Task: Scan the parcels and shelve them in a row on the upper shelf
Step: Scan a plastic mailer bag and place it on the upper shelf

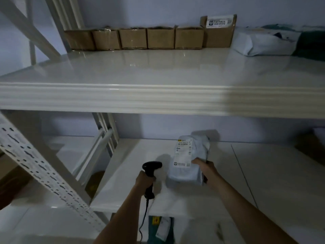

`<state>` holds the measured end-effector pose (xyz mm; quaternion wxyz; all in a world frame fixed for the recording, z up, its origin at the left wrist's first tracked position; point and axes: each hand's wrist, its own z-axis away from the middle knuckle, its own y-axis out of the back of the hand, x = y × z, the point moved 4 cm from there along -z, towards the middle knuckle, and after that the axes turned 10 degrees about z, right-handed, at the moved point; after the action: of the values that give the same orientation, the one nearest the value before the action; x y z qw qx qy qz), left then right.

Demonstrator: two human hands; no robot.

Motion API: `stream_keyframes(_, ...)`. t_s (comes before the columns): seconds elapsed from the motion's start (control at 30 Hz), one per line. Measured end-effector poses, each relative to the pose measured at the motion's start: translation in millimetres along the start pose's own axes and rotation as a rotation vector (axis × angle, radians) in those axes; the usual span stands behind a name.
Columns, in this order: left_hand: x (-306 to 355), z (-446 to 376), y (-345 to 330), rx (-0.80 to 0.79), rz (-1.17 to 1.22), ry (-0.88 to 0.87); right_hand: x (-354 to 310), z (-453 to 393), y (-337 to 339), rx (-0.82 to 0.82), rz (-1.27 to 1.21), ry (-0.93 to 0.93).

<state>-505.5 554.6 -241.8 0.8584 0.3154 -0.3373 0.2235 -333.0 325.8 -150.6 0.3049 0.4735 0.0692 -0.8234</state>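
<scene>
My left hand [145,180] is wrapped round the grip of the black barcode scanner [150,175], handle running down toward me with the cord [143,219] trailing off the bottom, and the scanner's head points up and to the right — toward the parcel. My right hand [204,169] grips the pale grey poly mailer [189,161] by its right edge, thumb over the top face, fingers tucked behind. The mailer sits low over the lower shelf [246,173] (can't tell whether its bottom edge actually touches). Its long axis runs away from me, slightly tilted right, label [183,152] face up with the barcode at the far end.

Up on the upper shelf [158,67] there's a row of brown cardboard boxes [133,38] lined up along the back wall, side by side, with a taller box [219,32] at the right end — then a white bagged parcel [269,43] lying beside that. Another labelled packet [162,228] lies below the lower shelf's front edge.
</scene>
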Motion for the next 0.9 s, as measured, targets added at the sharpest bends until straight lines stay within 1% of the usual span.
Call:
stream_keyframes(0.03, 21, 29, 8, -0.005, 0.057, -0.049, 0, 11, -1, 0.033, -0.006, -0.017)
stream_keyframes(0.13, 57, 58, 21, -0.045, 0.214, -0.181, 5, 29, -2, 0.098, -0.035, -0.019)
stream_keyframes(0.2, 76, 77, 27, -0.096, 0.274, -0.234, 12, 36, -2, 0.110, -0.054, -0.015)
stream_keyframes(0.37, 114, 117, 29, -0.248, 0.434, -0.244, 17, 40, -1, 0.059, -0.049, 0.067)
stream_keyframes(0.43, 127, 126, 29, -0.233, 0.398, -0.286, 6, 52, -1, 0.053, -0.059, 0.115)
stream_keyframes(0.57, 147, 139, 28, -0.130, 0.330, -0.361, -11, 59, 4, 0.109, -0.021, 0.195)
stream_keyframes(0.73, 158, 153, 22, -0.123, 0.302, -0.391, -18, 62, 8, 0.132, 0.066, 0.280)
stream_keyframes(0.9, 162, 161, 13, -0.130, 0.283, -0.414, -22, 65, 9, 0.132, 0.116, 0.300)
